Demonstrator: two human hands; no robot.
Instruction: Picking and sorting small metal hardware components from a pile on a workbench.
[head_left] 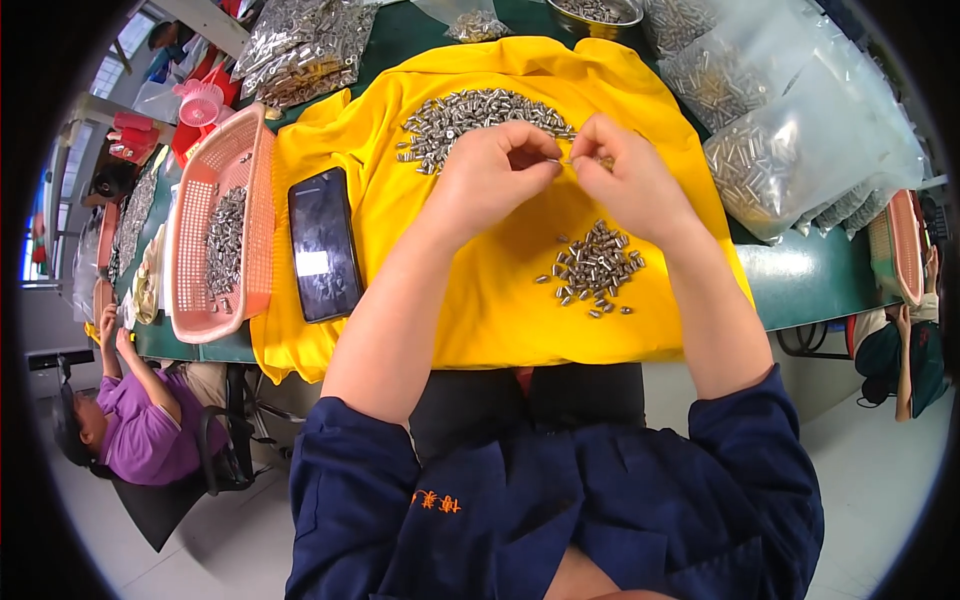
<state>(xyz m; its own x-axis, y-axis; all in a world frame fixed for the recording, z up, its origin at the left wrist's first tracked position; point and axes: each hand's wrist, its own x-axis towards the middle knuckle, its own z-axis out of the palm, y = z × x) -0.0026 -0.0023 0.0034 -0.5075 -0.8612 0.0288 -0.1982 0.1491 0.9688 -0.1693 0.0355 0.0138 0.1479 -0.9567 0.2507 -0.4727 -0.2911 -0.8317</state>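
Observation:
My left hand point(492, 180) and my right hand point(632, 182) meet fingertip to fingertip above a yellow cloth point(400, 255). Both are pinched closed. A small metallic glint shows at the left fingertips; what the right fingers hold is too small to make out. Just beyond my left hand lies a large heap of short silvery metal cylinders point(480, 108), partly hidden by that hand. Closer to me, below the right hand, a smaller pile of similar metal cylinders point(597, 262) is spread on the cloth, a few of them loose at its edges.
On the left lie a dark phone point(325, 245) and a pink plastic basket point(258, 215) with more metal parts. Bags of metal parts point(755, 165) crowd the right, with another bag point(305, 50) at back left and a metal bowl point(597, 15) behind. People sit at both sides.

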